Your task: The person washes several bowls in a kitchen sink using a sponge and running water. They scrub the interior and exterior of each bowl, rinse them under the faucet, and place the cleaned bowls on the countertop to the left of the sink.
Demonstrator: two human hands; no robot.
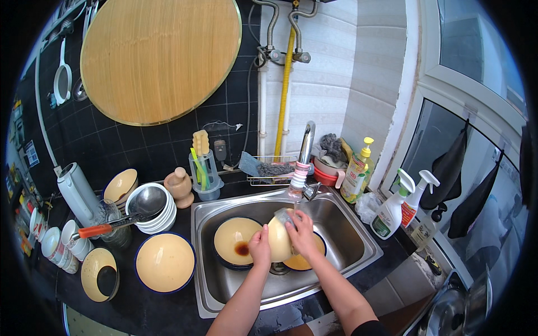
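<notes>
Over the sink (204, 287), under the faucet (306, 147), I hold a cream bowl (278, 242) tilted up on its side. My left hand (259, 246) grips its left edge, fingers curled round the rim. My right hand (302, 232) presses a small grey scrubbing pad (283, 215) against the bowl's upper part. Below on the left, a dark-rimmed cream bowl (227, 234) sits in the sink with a brown stain inside. Another blue-rimmed bowl (314, 259) lies in the sink partly behind my right hand and the held bowl.
Left of the sink stand a blue-rimmed bowl (165, 263), a bowl with a dark patch (92, 269), stacked white bowls (168, 215) under a ladle (147, 203), and a mortar (179, 190). On the right are a dish soap bottle (356, 176) and spray bottles (390, 213).
</notes>
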